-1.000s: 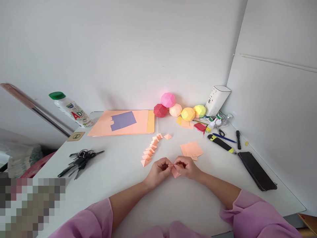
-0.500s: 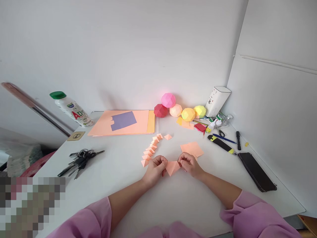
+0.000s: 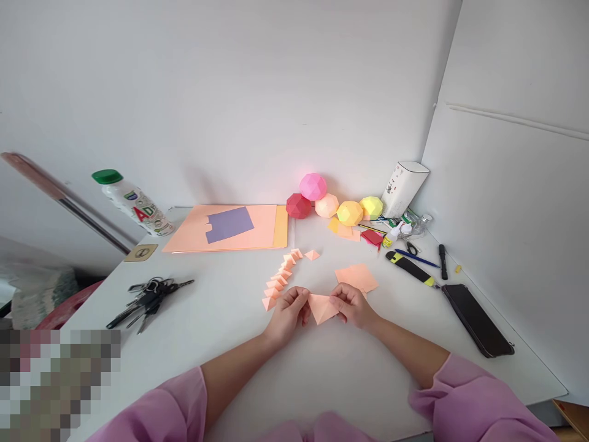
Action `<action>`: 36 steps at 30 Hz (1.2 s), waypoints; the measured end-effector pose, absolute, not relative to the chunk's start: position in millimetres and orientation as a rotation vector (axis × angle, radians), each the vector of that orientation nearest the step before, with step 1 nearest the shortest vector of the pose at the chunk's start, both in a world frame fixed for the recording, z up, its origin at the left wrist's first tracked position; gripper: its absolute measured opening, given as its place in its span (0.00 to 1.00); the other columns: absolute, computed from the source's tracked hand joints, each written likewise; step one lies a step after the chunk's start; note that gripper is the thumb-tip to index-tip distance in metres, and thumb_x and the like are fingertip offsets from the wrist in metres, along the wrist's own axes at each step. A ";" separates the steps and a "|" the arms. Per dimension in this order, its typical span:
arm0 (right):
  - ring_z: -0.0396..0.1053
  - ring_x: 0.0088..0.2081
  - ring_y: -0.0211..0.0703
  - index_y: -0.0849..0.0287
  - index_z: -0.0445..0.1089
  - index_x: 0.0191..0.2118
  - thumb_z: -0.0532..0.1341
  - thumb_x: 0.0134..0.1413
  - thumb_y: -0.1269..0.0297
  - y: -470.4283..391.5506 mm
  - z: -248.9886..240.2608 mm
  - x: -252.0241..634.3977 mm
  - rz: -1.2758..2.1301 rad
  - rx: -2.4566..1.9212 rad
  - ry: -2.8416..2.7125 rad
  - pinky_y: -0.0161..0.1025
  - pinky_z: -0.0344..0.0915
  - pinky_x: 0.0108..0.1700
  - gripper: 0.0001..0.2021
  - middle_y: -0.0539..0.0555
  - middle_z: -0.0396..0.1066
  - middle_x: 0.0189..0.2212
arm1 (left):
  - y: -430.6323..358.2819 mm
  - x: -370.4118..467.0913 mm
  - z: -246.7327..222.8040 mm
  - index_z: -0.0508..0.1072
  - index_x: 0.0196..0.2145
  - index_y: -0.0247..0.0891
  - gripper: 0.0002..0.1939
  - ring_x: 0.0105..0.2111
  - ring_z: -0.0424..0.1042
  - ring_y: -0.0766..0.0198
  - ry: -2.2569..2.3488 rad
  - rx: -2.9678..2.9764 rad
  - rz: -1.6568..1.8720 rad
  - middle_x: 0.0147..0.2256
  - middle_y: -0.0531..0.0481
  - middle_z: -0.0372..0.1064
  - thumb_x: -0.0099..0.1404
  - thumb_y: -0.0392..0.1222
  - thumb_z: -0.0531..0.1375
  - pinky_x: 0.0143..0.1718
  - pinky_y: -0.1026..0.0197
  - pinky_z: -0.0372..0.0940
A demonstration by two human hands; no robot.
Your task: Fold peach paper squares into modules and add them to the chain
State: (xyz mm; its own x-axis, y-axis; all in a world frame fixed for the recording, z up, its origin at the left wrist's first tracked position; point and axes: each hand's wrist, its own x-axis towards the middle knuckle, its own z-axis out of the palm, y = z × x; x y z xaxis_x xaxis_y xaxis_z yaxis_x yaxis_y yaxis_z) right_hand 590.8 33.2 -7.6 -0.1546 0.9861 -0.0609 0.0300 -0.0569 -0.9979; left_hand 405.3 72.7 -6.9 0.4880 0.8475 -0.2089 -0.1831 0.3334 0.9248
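Left hand [image 3: 288, 313] pinches the left corner of a folded peach paper [image 3: 321, 309] between thumb and fingers; right hand [image 3: 356, 307] pinches the right corner the same way. Paper sits between the two hands, long edge away from the body, point toward it, creases visible. Can't tell if it touches the table [image 3: 331, 380]. Just beyond the right hand: peach sheets [image 3: 356, 276], loosely stacked, near edge partly hidden by that hand. Just beyond the left hand: a slanting row of folded pieces [image 3: 278, 281], overlapping, running away from it; one single piece [image 3: 312, 255] lies apart, right of the row's far end. Well left of the left hand: keys [image 3: 150, 299] on a ring. Well right of the right hand: black slab [image 3: 477, 319], lying flat; past its far end, cutter [image 3: 411, 267], blue pen [image 3: 417, 256] and a black torch [image 3: 443, 261]. Farther, ahead and right of the right hand: glue [image 3: 391, 234] beside red paper [image 3: 372, 237]. Far ahead of both hands: five faceted balls clustered by the wall, pink one [image 3: 313, 186] on top. Far ahead-left of the left hand: peach card [image 3: 193, 236] with a purple piece [image 3: 230, 224] on it; left of that, a green-capped bottle [image 3: 138, 205].
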 end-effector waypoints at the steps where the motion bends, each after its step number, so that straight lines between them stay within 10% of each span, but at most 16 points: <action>1: 0.54 0.13 0.29 0.59 0.59 0.28 0.58 0.52 0.56 33.2 -7.2 590.9 1.348 -1.193 -1.310 0.29 0.52 0.16 0.12 0.42 0.59 0.15 | 72.5 405.7 -6.7 0.60 0.25 0.38 0.17 0.14 0.57 0.72 0.796 1.007 0.786 0.15 0.59 0.57 0.59 0.55 0.55 0.16 0.68 0.53; 27: 0.60 0.20 0.30 0.61 0.69 0.32 0.65 0.45 0.62 39.6 -8.1 593.0 1.407 -1.077 -1.304 0.32 0.59 0.24 0.09 0.47 0.64 0.23 | 64.7 404.8 -1.7 0.59 0.44 0.39 0.19 0.29 0.70 0.65 0.743 1.179 0.732 0.25 0.55 0.65 0.60 0.51 0.57 0.31 0.63 0.61; 36: 0.62 0.27 0.33 0.61 0.72 0.33 0.65 0.45 0.63 36.4 -5.2 592.6 1.392 -1.094 -1.332 0.32 0.63 0.26 0.09 0.50 0.65 0.28 | 64.1 406.4 -11.7 0.54 0.33 0.41 0.14 0.20 0.60 0.73 0.644 1.147 0.757 0.23 0.60 0.60 0.60 0.48 0.58 0.23 0.68 0.54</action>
State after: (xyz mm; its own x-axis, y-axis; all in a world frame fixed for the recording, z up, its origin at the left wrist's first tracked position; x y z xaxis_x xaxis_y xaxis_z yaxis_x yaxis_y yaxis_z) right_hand 592.6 36.4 -5.2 -0.2106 0.9774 -0.0159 -0.0268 -0.0220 -0.9994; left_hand 406.4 64.1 -11.7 0.5941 0.8017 -0.0666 -0.1946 0.2235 0.9551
